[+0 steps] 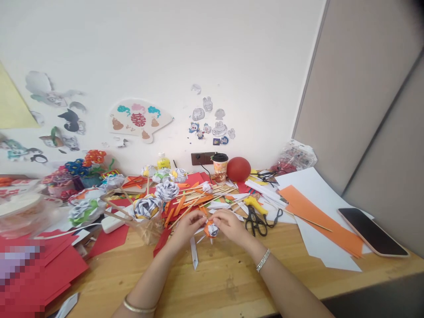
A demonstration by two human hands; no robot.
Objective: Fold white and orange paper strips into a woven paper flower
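Observation:
Above the front of the wooden table, my left hand [189, 224] and my right hand [230, 224] meet, fingertips pinched close together. Between them is a small paper flower [212, 229], white in the middle with orange around it. Both hands are closed at its upper edge; exactly which petal each one grips is too small to tell. Below my left hand lies a folded white paper strip [194, 254]. Black-handled scissors [255, 221] rest to the right of my right hand, beside a yellow glue gun [255, 205].
Left of my hands, a clear container [147, 234] holds finished paper roses [147, 206]. Thin wooden sticks [212, 194] and paper scraps lie behind. A paper cup [220, 170] and red balloon [239, 169] stand by the wall. Orange paper [318, 216] and a phone [372, 232] lie right, red paper [62, 269] left.

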